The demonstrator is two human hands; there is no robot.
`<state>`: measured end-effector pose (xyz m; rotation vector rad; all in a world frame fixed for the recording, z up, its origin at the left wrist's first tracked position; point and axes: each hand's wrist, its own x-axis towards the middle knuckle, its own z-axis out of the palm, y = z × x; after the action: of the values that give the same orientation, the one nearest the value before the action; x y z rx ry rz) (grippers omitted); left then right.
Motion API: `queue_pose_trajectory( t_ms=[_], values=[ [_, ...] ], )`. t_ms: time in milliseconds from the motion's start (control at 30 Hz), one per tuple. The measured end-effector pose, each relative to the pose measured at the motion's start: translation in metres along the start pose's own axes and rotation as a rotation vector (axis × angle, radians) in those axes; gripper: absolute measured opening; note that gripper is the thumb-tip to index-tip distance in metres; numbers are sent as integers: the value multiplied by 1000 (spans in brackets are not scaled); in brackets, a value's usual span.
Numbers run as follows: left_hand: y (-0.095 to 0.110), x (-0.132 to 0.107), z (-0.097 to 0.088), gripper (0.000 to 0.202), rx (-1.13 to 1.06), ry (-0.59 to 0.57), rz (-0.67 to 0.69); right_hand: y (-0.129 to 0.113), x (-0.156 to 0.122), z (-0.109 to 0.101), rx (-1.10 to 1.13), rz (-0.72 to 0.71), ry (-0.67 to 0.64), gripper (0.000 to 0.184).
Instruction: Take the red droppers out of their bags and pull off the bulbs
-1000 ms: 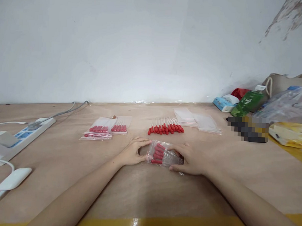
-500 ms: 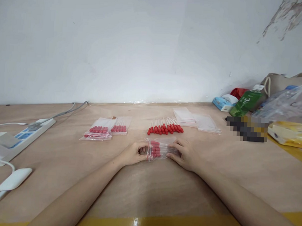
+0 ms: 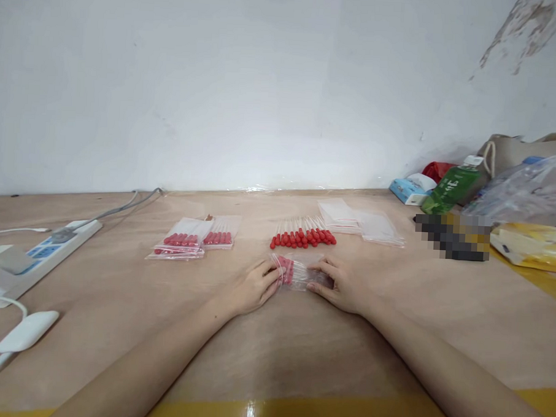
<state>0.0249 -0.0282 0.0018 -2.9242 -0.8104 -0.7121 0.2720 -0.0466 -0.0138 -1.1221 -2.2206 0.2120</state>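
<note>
A small clear zip bag [image 3: 297, 273] with red-bulbed droppers inside lies on the wooden table between my hands. My left hand [image 3: 251, 287] pinches its left end with closed fingers. Pressing on the bag's right end is my right hand [image 3: 341, 284], fingers curled over it. Just beyond, a loose row of red-bulbed droppers [image 3: 303, 235] lies on the table. Filled bags [image 3: 184, 240] sit stacked to the left, and empty clear bags [image 3: 360, 222] lie to the right of the loose row.
A power strip [image 3: 50, 243] with cables and a white adapter [image 3: 26, 331] lie at the left. At the right stand a green bottle [image 3: 449, 187], a tissue pack [image 3: 405, 189], plastic bags [image 3: 527, 195] and a yellow packet [image 3: 532, 245]. A white wall stands behind the table.
The bag has moved a little farther from me and flattened on the table; both hands followed it and closed in on its ends.
</note>
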Motion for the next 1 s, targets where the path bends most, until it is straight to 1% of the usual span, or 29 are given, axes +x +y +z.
queue_pose_trajectory(
  t_ms=[100, 167, 267, 367, 433, 467, 533, 600, 667, 733, 800, 867, 933, 1000],
  values=[
    [-1, 0, 1, 30, 69, -8, 29, -1, 0, -2, 10, 23, -19, 30],
    [0, 1, 2, 29, 68, 8, 5, -2, 1, -3, 11, 29, -24, 30],
    [3, 2, 5, 21, 96, 55, -44, -3, 1, -4, 17, 33, -35, 29],
    [5, 1, 6, 19, 140, 79, -30, -2, 1, -4, 23, 42, -42, 29],
    [6, 1, 4, 20, 113, 81, -39, -1, 1, -3, 30, 47, -51, 30],
    [6, 0, 3, 20, 72, 79, -67, 0, 1, -3, 36, 51, -57, 31],
    [3, 0, -1, 17, -80, 68, -171, 0, 1, -3, 48, 62, -65, 31],
    [-3, 0, -6, 14, -331, 51, -298, 0, 1, -3, 52, 76, -72, 32],
    [-15, 1, -12, 14, -645, 30, -418, -1, 1, -5, 48, 93, -86, 31],
    [-32, 0, -21, 21, -902, 7, -533, -2, 2, -6, 49, 105, -100, 30],
    [-51, -3, -36, 25, -999, -9, -634, -3, 2, -7, 58, 113, -109, 30],
    [-68, -9, -57, 26, -1009, -8, -703, -3, 2, -7, 70, 117, -114, 31],
    [-82, -14, -79, 25, -990, 38, -725, -2, 2, -7, 78, 120, -115, 31],
    [-90, -17, -97, 26, -880, 181, -732, -1, 2, -6, 85, 117, -113, 31]
  ],
)
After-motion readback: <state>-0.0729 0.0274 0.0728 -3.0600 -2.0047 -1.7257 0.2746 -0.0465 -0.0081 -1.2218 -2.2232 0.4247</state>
